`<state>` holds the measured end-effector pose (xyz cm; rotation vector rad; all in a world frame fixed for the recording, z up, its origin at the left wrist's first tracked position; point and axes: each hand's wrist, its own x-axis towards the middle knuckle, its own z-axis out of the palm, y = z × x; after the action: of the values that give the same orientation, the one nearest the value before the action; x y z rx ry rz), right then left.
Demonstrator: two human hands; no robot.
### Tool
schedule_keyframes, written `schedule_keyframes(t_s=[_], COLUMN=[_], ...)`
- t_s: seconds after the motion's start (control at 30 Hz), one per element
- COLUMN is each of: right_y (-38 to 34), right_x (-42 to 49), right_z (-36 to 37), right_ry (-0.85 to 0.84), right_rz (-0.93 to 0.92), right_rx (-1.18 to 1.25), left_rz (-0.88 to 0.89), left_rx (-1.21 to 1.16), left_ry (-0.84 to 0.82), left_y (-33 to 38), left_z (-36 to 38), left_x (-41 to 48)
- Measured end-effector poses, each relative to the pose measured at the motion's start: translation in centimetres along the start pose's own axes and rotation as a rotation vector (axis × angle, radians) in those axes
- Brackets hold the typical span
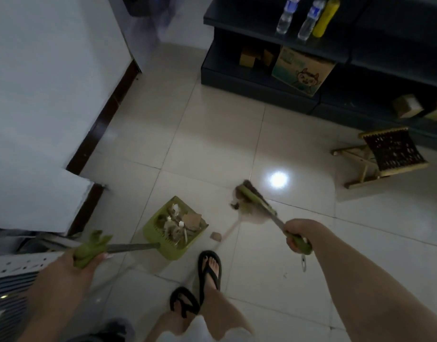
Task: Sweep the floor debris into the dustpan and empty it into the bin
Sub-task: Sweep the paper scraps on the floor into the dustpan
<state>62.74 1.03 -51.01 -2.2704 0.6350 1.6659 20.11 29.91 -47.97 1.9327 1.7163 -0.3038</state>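
Steadies the loaded dustpan (pixel 174 225) at lower centre with left hand (pixel 89 253) curled round its handle, mouth apparently angled to catch, and grips the broom (pixel 257 201) right of centre in a closed right hand (pixel 296 233), likely aimed at the scrap (pixel 215 236) just beside the dustpan.

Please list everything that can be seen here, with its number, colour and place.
dustpan: one, green, on the floor, centre
debris: one pile, brown and white, inside the dustpan
scrap: one, brown, on the floor right of the dustpan
broom: one, green, right of the dustpan
shelf unit: one, dark, top right
clear bottles: two, blue labels, on the shelf unit
yellow bottle: one, beside them
cardboard box: one, brown and green, lower shelf
stool: one, wooden, at right
sandals: two, black, on the feet
left hand: grips the dustpan handle
right hand: grips the broom handle
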Motion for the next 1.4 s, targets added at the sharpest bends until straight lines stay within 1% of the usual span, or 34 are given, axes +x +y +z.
schedule_keyframes(t_s=[0.07,0.13,0.2,0.3,0.4,0.57,0.67,0.73,0.83,0.9,1.03,1.13,1.27,1.33,1.4], right_y=[2.0,3.1,3.9,4.6,4.3,2.8,0.9,-0.3,-1.5,-2.1,-2.6,-1.4,1.3,2.7,3.9], right_x=[-0.5,-1.8,-3.1,-4.7,-6.2,-8.8,-8.7,-7.4,-5.0,-3.2,-0.5,-0.7,-1.6,-2.0,-2.0], right_z=[1.9,3.9,5.8,8.0,9.3,12.2,14.5,15.8,17.2,17.7,16.3,13.2,8.3,5.6,2.7], right_ry=[-0.059,-0.107,-0.125,-0.162,-0.174,-0.087,0.011,0.063,0.06,0.062,0.124,0.194,0.186,0.166,0.121], right_rz=[0.024,0.027,0.002,-0.015,-0.046,-0.091,-0.238,-0.335,-0.396,-0.421,-0.463,-0.48,-0.431,-0.403,-0.389], right_rx=[-0.031,-0.045,-0.069,-0.017,-0.022,-0.168,-0.378,-0.474,-0.551,-0.658,-0.891,-1.019,-1.054,-1.052,-0.969], left_rz=[0.019,0.055,0.057,0.066,0.027,-0.051,-0.107,-0.102,-0.062,-0.044,-0.065,-0.097,-0.147,-0.136,-0.112], left_rx=[0.009,0.0,0.053,0.114,0.037,-0.052,-0.074,-0.074,-0.108,-0.101,-0.062,-0.11,-0.069,-0.02,-0.003], left_ry=[0.018,0.037,0.052,0.101,0.119,0.094,0.094,0.111,0.162,0.194,0.234,0.245,0.237,0.239,0.255], left_y=[-2.3,-0.8,-1.0,-2.8,-4.7,-7.5,-7.8,-7.7,-7.2,-6.7,-6.0,-4.9,-3.6,-3.6,-4.0], left_z=[0.9,-0.8,-1.6,-1.9,-1.3,-0.2,0.6,1.2,2.5,3.4,4.5,5.1,5.9,6.2,6.6], left_x=[0.1,-3.3,-5.1,-7.4,-9.3,-11.8,-13.3,-13.7,-14.3,-14.9,-16.8,-19.2,-22.6,-24.2,-25.4])
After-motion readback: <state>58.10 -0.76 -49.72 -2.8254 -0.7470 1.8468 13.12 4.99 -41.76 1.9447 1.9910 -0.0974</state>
